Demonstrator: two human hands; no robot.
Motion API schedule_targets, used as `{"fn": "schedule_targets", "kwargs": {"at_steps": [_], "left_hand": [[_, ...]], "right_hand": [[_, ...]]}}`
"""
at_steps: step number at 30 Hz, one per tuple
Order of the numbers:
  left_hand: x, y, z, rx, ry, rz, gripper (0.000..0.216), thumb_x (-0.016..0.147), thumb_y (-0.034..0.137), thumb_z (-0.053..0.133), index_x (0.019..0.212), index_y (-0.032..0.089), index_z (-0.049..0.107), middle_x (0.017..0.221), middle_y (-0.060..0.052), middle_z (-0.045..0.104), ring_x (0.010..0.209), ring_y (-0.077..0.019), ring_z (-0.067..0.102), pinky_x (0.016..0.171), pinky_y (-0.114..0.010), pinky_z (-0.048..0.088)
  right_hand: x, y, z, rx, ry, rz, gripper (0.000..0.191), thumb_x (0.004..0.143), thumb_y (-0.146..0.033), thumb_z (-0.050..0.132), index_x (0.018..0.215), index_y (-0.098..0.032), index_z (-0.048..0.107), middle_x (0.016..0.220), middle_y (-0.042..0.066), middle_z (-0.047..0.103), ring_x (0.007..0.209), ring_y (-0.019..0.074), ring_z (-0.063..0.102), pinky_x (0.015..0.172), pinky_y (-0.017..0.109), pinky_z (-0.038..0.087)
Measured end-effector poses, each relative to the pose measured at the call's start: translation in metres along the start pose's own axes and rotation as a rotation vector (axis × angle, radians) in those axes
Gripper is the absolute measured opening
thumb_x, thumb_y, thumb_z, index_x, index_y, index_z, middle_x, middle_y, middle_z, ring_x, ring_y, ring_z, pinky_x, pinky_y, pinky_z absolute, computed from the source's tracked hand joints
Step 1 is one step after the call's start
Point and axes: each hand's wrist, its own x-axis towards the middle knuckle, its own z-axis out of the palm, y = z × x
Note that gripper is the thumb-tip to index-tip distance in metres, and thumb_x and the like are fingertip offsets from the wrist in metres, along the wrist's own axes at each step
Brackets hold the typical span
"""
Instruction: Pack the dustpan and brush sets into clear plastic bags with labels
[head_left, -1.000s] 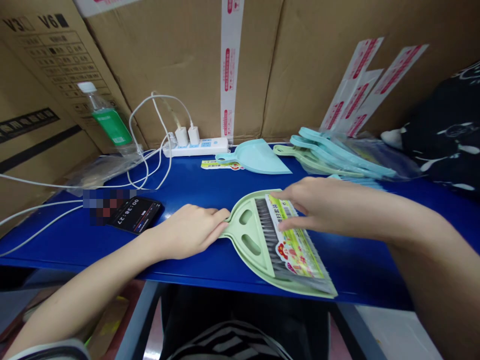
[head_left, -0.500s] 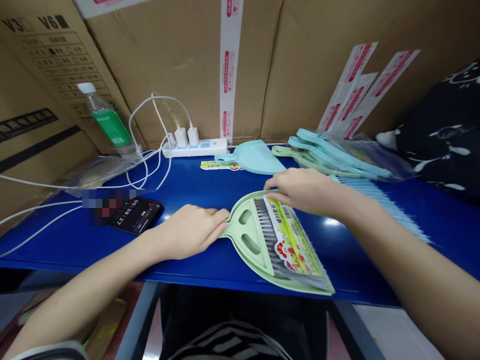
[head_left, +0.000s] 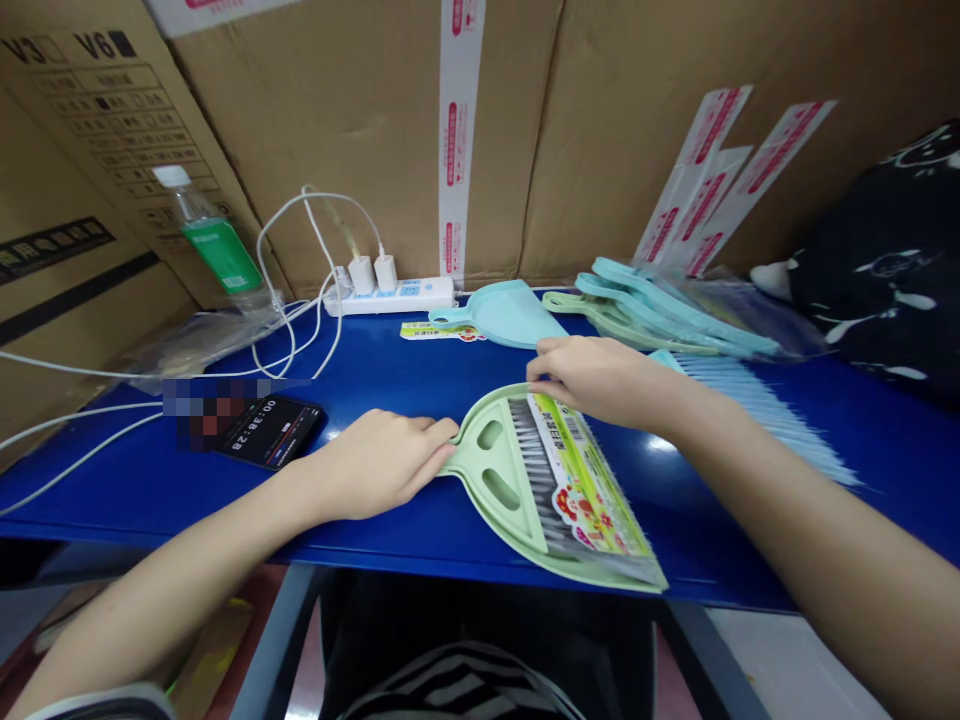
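A light green dustpan [head_left: 487,560] lies on the blue table with a matching hand brush [head_left: 501,440] nested in it, grey bristles toward the right. My left hand [head_left: 386,462] is closed around their handles, which it mostly hides. Across the bristles lies a yellow-green printed label card [head_left: 589,475]. At the far rim of the dustpan, my right hand [head_left: 581,368] has its fingers bent and its thumb at the card's upper end, pinching it there; the exact contact is partly hidden.
Behind sit a light blue dustpan [head_left: 514,312], another label card [head_left: 431,331] and a pile of blue and green pieces [head_left: 660,300]. Blue bristles [head_left: 765,415] lie under my right forearm. A phone [head_left: 277,430], white cables, a power strip [head_left: 416,294] and a bottle [head_left: 221,250] are leftward.
The label card has shifted slightly and lies a little flatter across the bristles, its near end farther right. My right hand has moved very little; my left hand keeps its place.
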Motion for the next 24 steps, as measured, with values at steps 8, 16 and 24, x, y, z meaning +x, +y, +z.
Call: {"fn": "schedule_targets", "kwargs": {"at_steps": [8,16,24], "left_hand": [[-0.001,0.0,-0.001,0.003,-0.004,-0.006,0.027,0.1,0.028,0.027,0.093,0.019,0.051,0.084,-0.002,0.066,0.069,-0.0197,0.064,0.058,-0.029,0.042],[-0.001,0.0,-0.001,0.002,-0.009,-0.012,0.027,0.1,0.028,0.028,0.093,0.019,0.052,0.084,-0.002,0.066,0.069,-0.0198,0.064,0.058,-0.029,0.042],[-0.001,0.001,-0.001,0.01,-0.019,-0.022,0.027,0.1,0.028,0.028,0.094,0.019,0.052,0.084,-0.002,0.066,0.069,-0.0197,0.064,0.058,-0.028,0.042]], "right_hand": [[0.002,-0.001,0.005,-0.05,0.024,-0.019,0.02,0.089,-0.02,0.051,0.075,-0.019,0.065,0.079,0.005,0.063,0.066,0.0164,0.058,0.053,0.027,0.036],[0.001,-0.006,0.003,-0.061,-0.056,0.019,0.02,0.091,-0.019,0.045,0.084,-0.018,0.064,0.084,0.006,0.065,0.072,0.0171,0.06,0.057,0.026,0.035],[0.001,-0.009,0.0,-0.09,-0.088,0.022,0.021,0.093,-0.02,0.042,0.089,-0.017,0.063,0.087,0.007,0.066,0.076,0.018,0.062,0.059,0.026,0.035]]}}
